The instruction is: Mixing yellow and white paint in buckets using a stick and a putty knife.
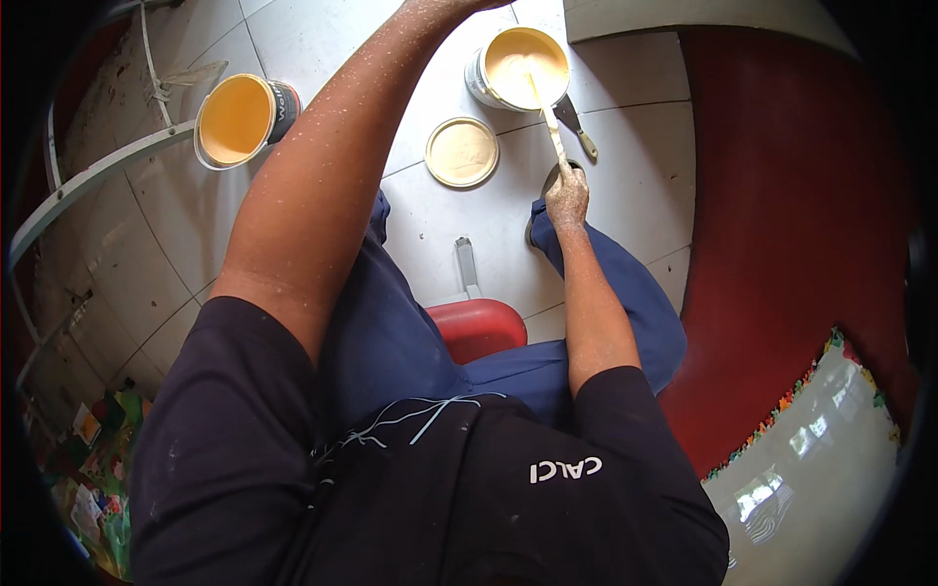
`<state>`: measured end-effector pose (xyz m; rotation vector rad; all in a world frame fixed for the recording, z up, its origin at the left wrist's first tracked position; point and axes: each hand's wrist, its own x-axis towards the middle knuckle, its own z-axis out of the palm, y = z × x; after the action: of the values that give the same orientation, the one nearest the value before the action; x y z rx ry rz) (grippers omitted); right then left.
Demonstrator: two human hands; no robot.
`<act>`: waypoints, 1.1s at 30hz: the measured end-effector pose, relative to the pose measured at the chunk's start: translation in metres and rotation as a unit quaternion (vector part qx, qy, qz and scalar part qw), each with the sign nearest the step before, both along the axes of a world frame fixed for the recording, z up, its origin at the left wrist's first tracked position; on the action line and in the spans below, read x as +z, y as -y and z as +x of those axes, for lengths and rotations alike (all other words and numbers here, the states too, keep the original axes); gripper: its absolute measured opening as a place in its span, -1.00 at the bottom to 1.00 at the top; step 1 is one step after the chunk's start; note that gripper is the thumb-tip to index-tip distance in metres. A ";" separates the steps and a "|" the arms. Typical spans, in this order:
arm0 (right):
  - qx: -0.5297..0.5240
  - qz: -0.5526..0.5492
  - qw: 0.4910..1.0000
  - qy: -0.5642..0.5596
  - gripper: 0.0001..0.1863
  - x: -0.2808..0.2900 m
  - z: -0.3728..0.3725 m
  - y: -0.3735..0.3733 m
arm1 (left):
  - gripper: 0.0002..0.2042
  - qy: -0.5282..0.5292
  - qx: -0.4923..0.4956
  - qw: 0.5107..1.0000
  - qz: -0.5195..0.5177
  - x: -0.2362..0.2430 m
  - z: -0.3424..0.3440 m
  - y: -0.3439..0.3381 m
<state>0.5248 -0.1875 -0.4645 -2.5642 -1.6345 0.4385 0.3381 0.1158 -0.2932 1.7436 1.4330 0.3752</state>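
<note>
Cream stick (550,121) was grasped in right hand (568,198) | it ran forward, slightly left, into paint bucket (478,82) | left hand (475,4) cropped, I couldn't tell its grip

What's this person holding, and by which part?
The right hand grips a pale stick by its near end. The left hand, mostly out of view, can't be judged.

Your left arm (318,176) stretches forward to the view's top edge; your right hand (567,200), pale-speckled, is curled closed.
</note>
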 end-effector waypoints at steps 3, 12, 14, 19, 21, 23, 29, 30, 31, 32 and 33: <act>0.006 0.009 1.000 -0.006 -0.57 0.013 0.001 0.020 | -0.50 -0.007 -0.007 1.000 -0.023 0.005 -0.005 -0.001; 0.007 -0.053 0.998 0.022 -0.55 0.070 0.015 0.034 | -0.51 0.008 -0.006 1.000 0.009 0.000 -0.003 0.001; 0.000 -0.068 0.997 0.033 -0.58 0.082 0.013 0.029 | -0.51 0.010 -0.003 1.000 0.008 0.002 -0.006 0.000; -0.001 -0.002 0.997 0.079 -0.59 0.086 0.014 0.021 | -0.51 0.028 -0.005 1.000 -0.001 0.005 -0.005 -0.003; 0.012 -0.010 0.996 0.086 -0.58 0.089 0.008 0.012 | -0.51 0.005 -0.017 1.000 0.024 0.002 -0.005 -0.003; 0.004 -0.058 0.995 0.080 -0.54 0.091 0.003 0.004 | -0.51 0.009 -0.008 1.000 0.013 0.001 -0.003 -0.003; 0.100 -0.025 0.985 0.136 -0.47 0.069 0.010 0.001 | -0.49 0.006 -0.008 1.000 -0.006 0.002 -0.002 -0.003; 0.099 -0.024 0.985 0.135 -0.47 0.066 0.010 0.004 | -0.50 0.004 -0.012 1.000 -0.007 0.000 -0.001 -0.003; 0.103 -0.038 0.983 0.150 -0.46 0.063 0.010 0.008 | -0.50 0.004 -0.013 1.000 -0.007 -0.001 -0.001 -0.003; 0.107 -0.052 0.979 0.162 -0.45 0.061 0.008 0.012 | -0.50 0.008 -0.007 1.000 0.000 -0.002 -0.001 -0.002; 0.107 -0.053 0.980 0.162 -0.45 0.060 0.006 0.018 | -0.50 0.013 -0.001 1.000 0.008 -0.003 -0.001 -0.001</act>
<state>0.5313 -0.2052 -0.4048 -2.6580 -2.0586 0.1238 0.3371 0.1167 -0.2957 1.7463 1.4126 0.4082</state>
